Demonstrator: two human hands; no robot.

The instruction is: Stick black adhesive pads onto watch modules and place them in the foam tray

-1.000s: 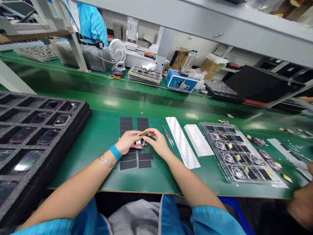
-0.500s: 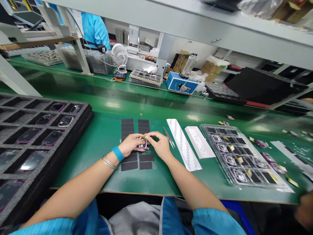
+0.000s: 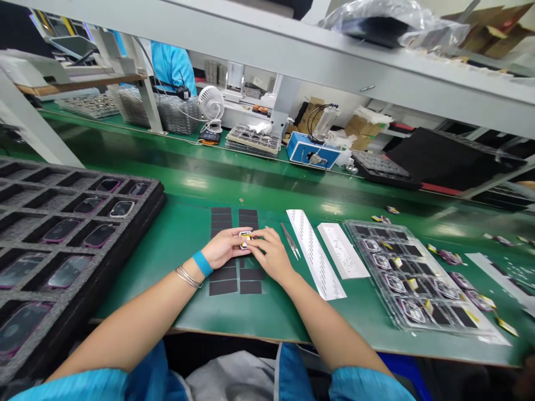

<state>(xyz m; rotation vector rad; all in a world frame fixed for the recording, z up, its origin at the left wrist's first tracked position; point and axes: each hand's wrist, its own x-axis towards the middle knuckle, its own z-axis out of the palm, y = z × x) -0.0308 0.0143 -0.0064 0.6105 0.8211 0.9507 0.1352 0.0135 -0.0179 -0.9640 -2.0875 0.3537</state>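
My left hand (image 3: 223, 246) grips a small rounded-square watch case (image 3: 241, 245) from its left side, a blue band on that wrist. A yellow tab (image 3: 246, 238) lies across the face of the case. On the right edge of the case and tab, the fingers of my right hand (image 3: 270, 250) are closed; their tips partly hide it. Beneath both hands, black rectangular stickers (image 3: 223, 287) run in two columns on clear backing. Tweezers (image 3: 290, 240) rest just right of my right hand.
A printed white strip (image 3: 315, 253) and a shallow white box (image 3: 343, 250) lie to the right. Beyond them stands a clear tray (image 3: 390, 323) of watch cases. On the left is a grey foam tray (image 3: 152, 197) with watch screens. A shelf beam (image 3: 251, 36) crosses overhead.
The yellow tab, raised above the case between my right fingers before, now lies over its face. My right hand has come down closer to the case. The camera view has shifted slightly.
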